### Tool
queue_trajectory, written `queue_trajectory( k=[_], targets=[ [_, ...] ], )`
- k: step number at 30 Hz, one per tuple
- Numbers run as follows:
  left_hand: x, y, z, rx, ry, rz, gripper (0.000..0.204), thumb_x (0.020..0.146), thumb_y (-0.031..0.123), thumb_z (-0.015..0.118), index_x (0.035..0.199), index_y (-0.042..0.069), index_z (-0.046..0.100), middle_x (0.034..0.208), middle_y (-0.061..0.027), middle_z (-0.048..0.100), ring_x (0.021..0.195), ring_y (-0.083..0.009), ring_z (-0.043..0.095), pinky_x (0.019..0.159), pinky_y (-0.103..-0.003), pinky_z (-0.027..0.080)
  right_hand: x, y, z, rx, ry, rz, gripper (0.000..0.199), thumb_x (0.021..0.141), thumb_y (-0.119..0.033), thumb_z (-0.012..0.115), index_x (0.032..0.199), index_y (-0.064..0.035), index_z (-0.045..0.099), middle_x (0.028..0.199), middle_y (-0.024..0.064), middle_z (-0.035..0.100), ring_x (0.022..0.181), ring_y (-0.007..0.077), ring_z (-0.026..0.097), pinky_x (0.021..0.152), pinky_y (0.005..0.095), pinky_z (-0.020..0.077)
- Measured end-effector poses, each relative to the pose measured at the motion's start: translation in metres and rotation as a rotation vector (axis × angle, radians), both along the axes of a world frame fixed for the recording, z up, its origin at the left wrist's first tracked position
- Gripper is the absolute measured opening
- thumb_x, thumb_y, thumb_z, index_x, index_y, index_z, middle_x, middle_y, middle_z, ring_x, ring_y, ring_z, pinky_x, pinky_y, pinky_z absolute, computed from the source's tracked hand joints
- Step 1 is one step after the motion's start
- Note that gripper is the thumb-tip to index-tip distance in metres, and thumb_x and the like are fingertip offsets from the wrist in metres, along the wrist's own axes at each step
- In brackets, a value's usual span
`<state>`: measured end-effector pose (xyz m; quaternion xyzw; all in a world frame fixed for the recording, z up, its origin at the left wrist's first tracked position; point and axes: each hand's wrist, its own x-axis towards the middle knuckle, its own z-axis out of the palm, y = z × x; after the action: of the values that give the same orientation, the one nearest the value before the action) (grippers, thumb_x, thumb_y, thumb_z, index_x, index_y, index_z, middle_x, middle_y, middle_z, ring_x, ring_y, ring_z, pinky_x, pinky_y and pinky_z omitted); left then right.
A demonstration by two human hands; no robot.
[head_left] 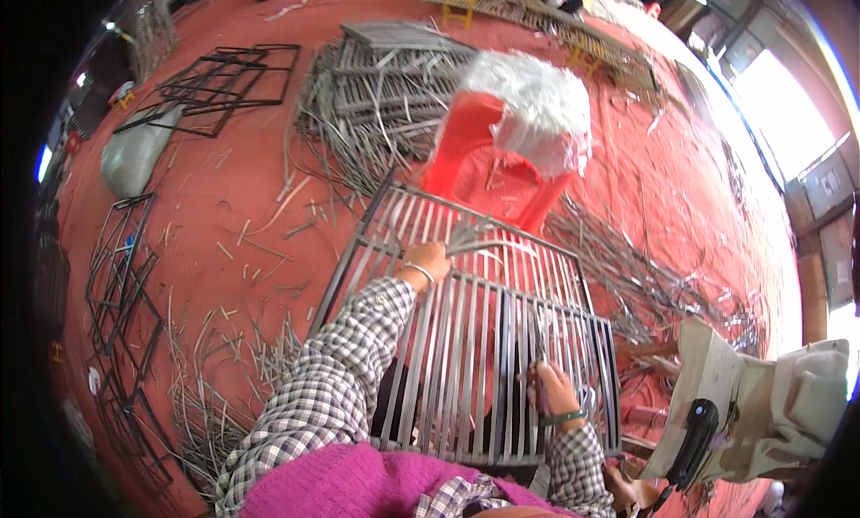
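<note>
Left of the left hand (427, 263), bare red floor (193, 227) allows passage; beyond that hand, a silver-topped red plastic stool (468, 128) blocks; right of the right hand (553, 391), a bulky cream moulded object (751, 410) obstructs

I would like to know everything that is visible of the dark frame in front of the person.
The frame is a roughly rectangular panel of slim, dark bars, metal by their look, with a crossbar. Flat grey strips run lengthwise across it, with gaps showing red between them. It stretches away from the person, its far end near the red stool. The left hand, with loose strips, is over its far part; the right hand is nearer. Exact contact is unclear.
</note>
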<state>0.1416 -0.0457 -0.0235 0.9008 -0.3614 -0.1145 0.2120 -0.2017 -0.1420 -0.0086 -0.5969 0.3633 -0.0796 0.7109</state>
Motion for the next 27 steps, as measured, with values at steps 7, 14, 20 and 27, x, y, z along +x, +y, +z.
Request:
queue_trajectory(
  k=[7, 14, 20, 27],
  targets=[
    [-0.066, 0.046, 0.096, -0.392, -0.184, -0.076, 0.023, 0.082, 0.023, 0.059, 0.096, 0.005, 0.060, 0.079, -0.0146, 0.064, 0.080, -0.0351, 0.059, 0.082, -0.046, 0.041, -0.054, 0.071, 0.036, -0.077, -0.311, -0.026, 0.029, 0.094, -0.028, 0.043, 0.107, -0.0024, 0.047, 0.093, 0.0127, 0.063, 0.061, 0.0112, 0.052, 0.055, 0.0256, 0.0446],
    [-0.089, 0.072, 0.178, -0.606, -0.442, -0.140, 0.024, 0.079, 0.023, 0.062, 0.093, 0.004, 0.058, 0.071, -0.0161, 0.062, 0.072, -0.0365, 0.059, 0.076, -0.043, 0.044, -0.067, 0.092, 0.052, -0.158, -0.596, -0.146, 0.036, 0.093, -0.033, 0.042, 0.113, -0.0025, 0.046, 0.095, 0.0155, 0.062, 0.064, 0.0126, 0.052, 0.057, 0.0251, 0.0433],
    [-0.091, 0.079, 0.173, -0.593, -0.346, -0.163, 0.022, 0.080, 0.023, 0.062, 0.092, 0.005, 0.058, 0.070, -0.0162, 0.060, 0.072, -0.0367, 0.058, 0.069, -0.046, 0.044, -0.073, 0.076, 0.094, -0.430, -0.276, 0.039, 0.036, 0.084, -0.022, 0.055, 0.111, -0.0002, 0.045, 0.100, 0.0099, 0.060, 0.067, 0.0075, 0.047, 0.061, 0.0224, 0.0406],
    [-0.083, 0.079, 0.150, -0.558, -0.311, -0.160, 0.022, 0.078, 0.020, 0.064, 0.092, 0.004, 0.057, 0.070, -0.0143, 0.061, 0.075, -0.0361, 0.057, 0.069, -0.043, 0.043, 0.007, 0.008, 0.146, -0.135, -0.671, 0.035, 0.025, 0.079, -0.019, 0.056, 0.095, -0.0059, 0.043, 0.104, 0.0149, 0.059, 0.068, 0.0119, 0.050, 0.059, 0.0266, 0.0439]
  ],
)
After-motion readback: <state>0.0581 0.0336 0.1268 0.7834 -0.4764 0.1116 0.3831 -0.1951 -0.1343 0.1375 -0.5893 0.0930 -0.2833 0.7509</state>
